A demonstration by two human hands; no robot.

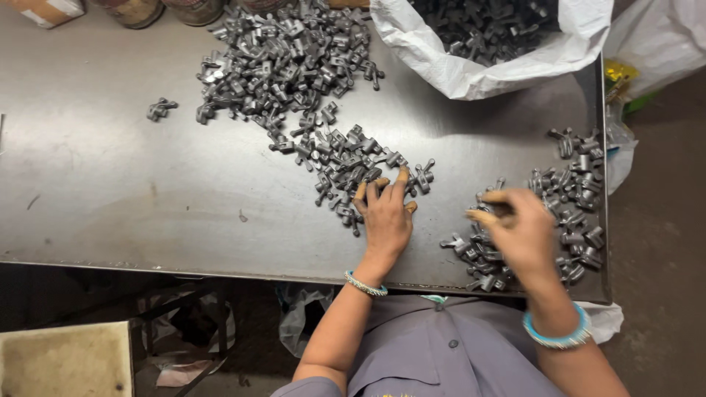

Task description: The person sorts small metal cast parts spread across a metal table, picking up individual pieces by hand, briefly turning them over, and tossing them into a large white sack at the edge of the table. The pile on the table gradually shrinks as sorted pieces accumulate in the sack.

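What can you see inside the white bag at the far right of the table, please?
The white bag holds dark grey metal parts like those on the table. Its folded rim hides how deep they go.

Dull grey is seen on the small forged metal parts (294,59) heaped far left and on the steel tabletop (110,184). White is shown by the plastic sack (471,73) far right. Turquoise is worn as wrist bangles (559,338); grey-lilac, the buttoned shirt (441,353).
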